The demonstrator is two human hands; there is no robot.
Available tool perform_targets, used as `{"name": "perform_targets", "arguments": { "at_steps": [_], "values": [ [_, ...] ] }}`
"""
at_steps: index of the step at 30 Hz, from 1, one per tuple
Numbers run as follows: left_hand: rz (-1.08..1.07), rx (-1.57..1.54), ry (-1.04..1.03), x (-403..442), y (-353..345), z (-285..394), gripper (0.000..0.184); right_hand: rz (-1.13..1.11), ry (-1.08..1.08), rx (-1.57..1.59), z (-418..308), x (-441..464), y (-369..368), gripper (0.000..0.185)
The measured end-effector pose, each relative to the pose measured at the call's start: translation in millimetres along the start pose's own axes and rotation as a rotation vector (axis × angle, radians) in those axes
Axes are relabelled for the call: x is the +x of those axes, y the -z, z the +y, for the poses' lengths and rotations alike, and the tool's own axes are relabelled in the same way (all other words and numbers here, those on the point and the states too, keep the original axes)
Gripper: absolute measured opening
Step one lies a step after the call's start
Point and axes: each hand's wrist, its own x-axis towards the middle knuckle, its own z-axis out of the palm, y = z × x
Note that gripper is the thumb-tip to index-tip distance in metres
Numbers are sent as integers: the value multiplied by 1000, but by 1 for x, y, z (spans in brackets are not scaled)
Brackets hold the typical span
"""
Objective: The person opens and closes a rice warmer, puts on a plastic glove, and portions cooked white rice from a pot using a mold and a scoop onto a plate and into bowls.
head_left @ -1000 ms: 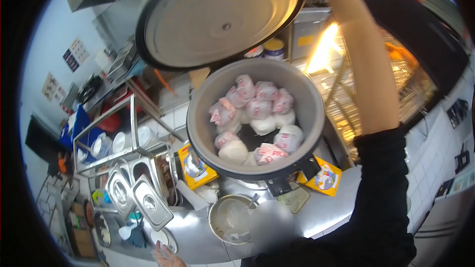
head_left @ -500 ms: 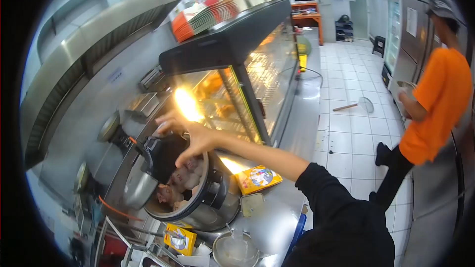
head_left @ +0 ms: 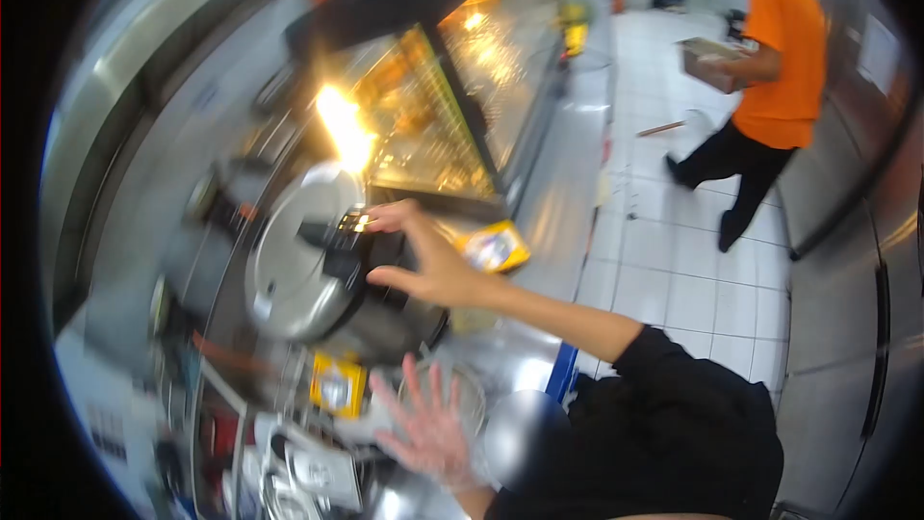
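A large metal pressure cooker stands on the counter, with its pale round lid over its opening. The view is blurred, so I cannot tell how firmly the lid sits. My right hand, bare, is at the black lid handle. Thumb and fingers are spread wide, and the fingertips seem to touch the handle's latch. My left hand wears a clear plastic glove and hangs over the counter, palm up with fingers apart, holding nothing. Under it is a metal bowl, partly hidden.
A lit glass display warmer stands behind the cooker. Yellow boxes lie on the counter, one behind it and one in front. A co-worker in an orange shirt carries a metal tray on the right.
The lid now covers the cooker, hiding the raw chicken seen inside before. My gloved left hand has come into view. The co-worker has turned and moved away, carrying a tray. My view has shifted.
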Motion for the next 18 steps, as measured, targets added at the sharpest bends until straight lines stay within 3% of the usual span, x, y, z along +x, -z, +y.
{"name": "perform_targets", "arguments": {
  "at_steps": [2, 4, 6, 9, 18],
  "values": [
    [-65, -37, 36, 5, -8, 4, 82, -145, -292, 196, -39, -25, 3, 58],
    [-98, -172, 43, 8, -10, 9, 85, -165, -367, 296, -35, -56, -3, 56],
    [-112, -105, 20, 7, -14, 13, 85, -293, -583, 442, -29, -77, 3, 48],
    [-148, -98, 21, 2, -14, 14, 86, -351, -745, 686, -24, -90, 7, 41],
    [-235, -206, 82, -6, -20, -3, 92, -668, -890, 869, -22, -80, 16, 50]
  ]
}}
